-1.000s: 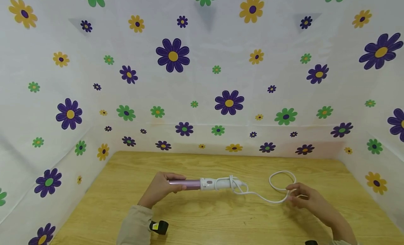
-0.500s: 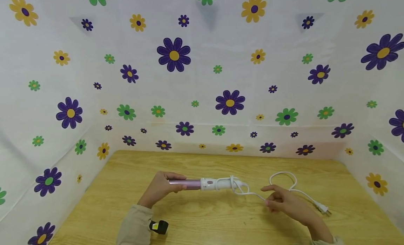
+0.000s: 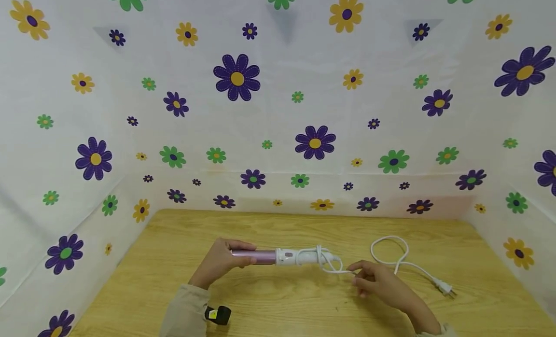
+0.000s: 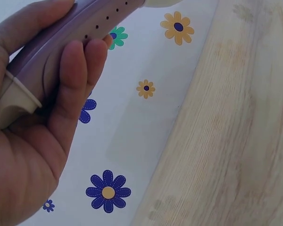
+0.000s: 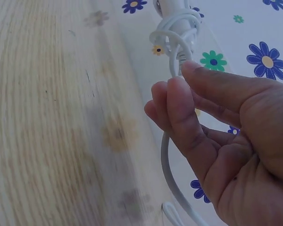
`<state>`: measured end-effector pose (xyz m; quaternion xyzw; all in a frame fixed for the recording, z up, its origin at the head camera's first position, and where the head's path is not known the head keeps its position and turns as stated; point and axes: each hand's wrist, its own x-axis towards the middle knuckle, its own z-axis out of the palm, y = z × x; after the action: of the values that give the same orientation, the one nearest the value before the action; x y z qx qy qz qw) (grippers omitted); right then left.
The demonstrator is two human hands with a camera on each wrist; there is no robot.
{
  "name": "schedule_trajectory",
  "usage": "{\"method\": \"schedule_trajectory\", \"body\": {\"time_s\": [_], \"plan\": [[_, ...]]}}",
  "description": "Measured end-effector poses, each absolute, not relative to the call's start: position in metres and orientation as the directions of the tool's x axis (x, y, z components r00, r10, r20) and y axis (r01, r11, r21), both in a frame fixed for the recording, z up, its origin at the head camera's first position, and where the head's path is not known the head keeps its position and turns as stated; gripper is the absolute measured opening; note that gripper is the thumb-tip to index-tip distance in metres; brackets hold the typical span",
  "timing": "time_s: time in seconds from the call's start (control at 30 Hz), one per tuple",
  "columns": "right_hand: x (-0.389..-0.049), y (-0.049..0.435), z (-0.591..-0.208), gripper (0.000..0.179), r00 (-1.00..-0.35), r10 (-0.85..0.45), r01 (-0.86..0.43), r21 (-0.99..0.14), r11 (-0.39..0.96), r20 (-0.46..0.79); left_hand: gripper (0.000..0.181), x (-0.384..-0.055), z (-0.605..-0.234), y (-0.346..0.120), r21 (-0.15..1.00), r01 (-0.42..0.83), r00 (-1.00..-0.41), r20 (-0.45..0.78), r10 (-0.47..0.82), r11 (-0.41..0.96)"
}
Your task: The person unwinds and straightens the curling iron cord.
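Observation:
My left hand (image 3: 226,260) grips the purple end of a curling iron (image 3: 263,257), which lies sideways with its white handle (image 3: 309,258) to the right. The left wrist view shows thumb and fingers wrapped about the purple barrel (image 4: 52,52), which has a row of small dark holes and a pale end cap. White power cord (image 3: 319,254) is wound loosely around the handle. Near the handle's end, my right hand (image 3: 378,283) pinches the cord between thumb and fingers. In the right wrist view, the cord (image 5: 167,165) passes behind the fingers and hangs below them.
The cord's free part loops on the wooden table (image 3: 278,303) at the right and ends in a two-pin plug (image 3: 444,287). Flower-patterned white cloth (image 3: 278,115) rises behind the table and along both sides. A black wrist strap part (image 3: 218,315) sits by the left sleeve.
My right hand has slid left along the cord, toward the handle. The plug, hidden at first, now lies on the table. The left hand and curling iron have barely moved.

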<state>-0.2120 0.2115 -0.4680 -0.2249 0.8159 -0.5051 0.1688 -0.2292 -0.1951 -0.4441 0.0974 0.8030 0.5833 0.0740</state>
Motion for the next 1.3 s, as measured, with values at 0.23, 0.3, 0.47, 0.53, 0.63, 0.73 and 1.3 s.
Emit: {"method": "schedule_trajectory", "body": {"time_s": [0.23,0.3,0.47,0.53,0.63,0.73,1.3], "plan": [[-0.211,0.212,-0.469,0.030,-0.876,-0.481,-0.215,-0.874,0.436,-0.025,0.041,-0.225,-0.441,-0.192,0.965,0.058,-0.965,-0.011,0.262,0.254],[-0.212,0.212,-0.470,0.029,-0.891,-0.454,-0.213,-0.866,0.452,-0.018,0.042,-0.224,-0.439,-0.192,0.968,0.060,-0.961,-0.010,0.276,0.245],[-0.212,0.210,-0.471,0.028,-0.938,-0.346,-0.194,-0.845,0.498,0.012,0.044,-0.222,-0.438,-0.189,0.969,0.069,-0.948,-0.011,0.319,0.239],[-0.212,0.209,-0.470,0.028,-0.956,-0.292,-0.177,-0.849,0.498,0.028,0.044,-0.223,-0.440,-0.188,0.968,0.070,-0.945,-0.013,0.327,0.241],[-0.212,0.208,-0.467,0.028,-0.974,-0.219,-0.156,-0.863,0.480,0.054,0.045,-0.224,-0.444,-0.188,0.964,0.066,-0.947,-0.022,0.322,0.259],[-0.210,0.211,-0.463,0.024,-0.978,-0.186,-0.169,-0.879,0.446,0.094,0.045,-0.226,-0.447,-0.189,0.956,0.060,-0.952,-0.031,0.303,0.286],[-0.203,0.275,-0.449,0.014,-0.948,-0.284,-0.249,-0.892,0.378,0.144,0.045,-0.228,-0.444,-0.194,0.957,0.067,-0.974,0.001,0.228,0.281]]}}
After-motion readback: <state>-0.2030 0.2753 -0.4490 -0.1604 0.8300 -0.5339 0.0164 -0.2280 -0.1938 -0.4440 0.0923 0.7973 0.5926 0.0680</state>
